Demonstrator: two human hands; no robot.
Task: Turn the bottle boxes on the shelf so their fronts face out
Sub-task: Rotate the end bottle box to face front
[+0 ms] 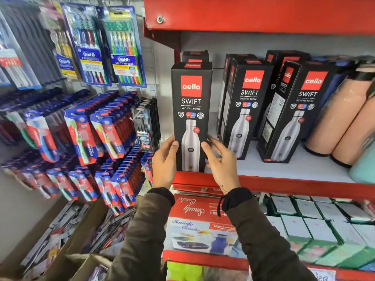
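1. At the left end of the red metal shelf point(284, 184), a tall black cardboard box point(190, 110) stands upright, front out.
2. The left hand point(164, 165) and right hand point(221, 163) grip its lower sides.
3. 2 matching boxes point(243, 106) stand angled beside smooth peach bottles point(341, 118).

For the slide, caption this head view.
Both hands square a Cello Swift bottle box front-out on the red shelf.

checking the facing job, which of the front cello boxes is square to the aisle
The leftmost cello box, held between the left hand and right hand; the other two front boxes stand angled, side panels showing.
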